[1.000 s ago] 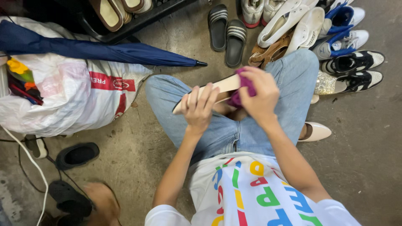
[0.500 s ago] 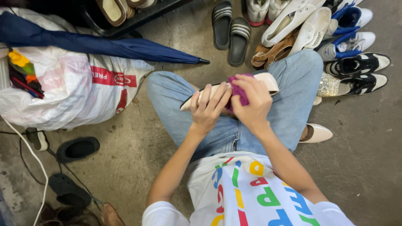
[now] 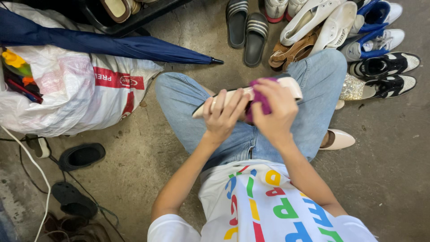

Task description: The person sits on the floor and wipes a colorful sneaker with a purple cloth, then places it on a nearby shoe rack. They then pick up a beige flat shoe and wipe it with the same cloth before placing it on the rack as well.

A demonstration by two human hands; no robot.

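Cream shoe [image 3: 286, 83] hemmed between knees, both hands [image 3: 251, 112] gripping.

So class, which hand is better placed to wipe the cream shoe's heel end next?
The right hand: it already presses the purple cloth onto the cream shoe near that end, while the left hand grips the toe end.

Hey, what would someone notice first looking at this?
In the middle, the left hand holds a cream shoe over the lap while the right hand presses a purple cloth on it. A blue umbrella lies across a white bag at left, and shoes crowd the top right.
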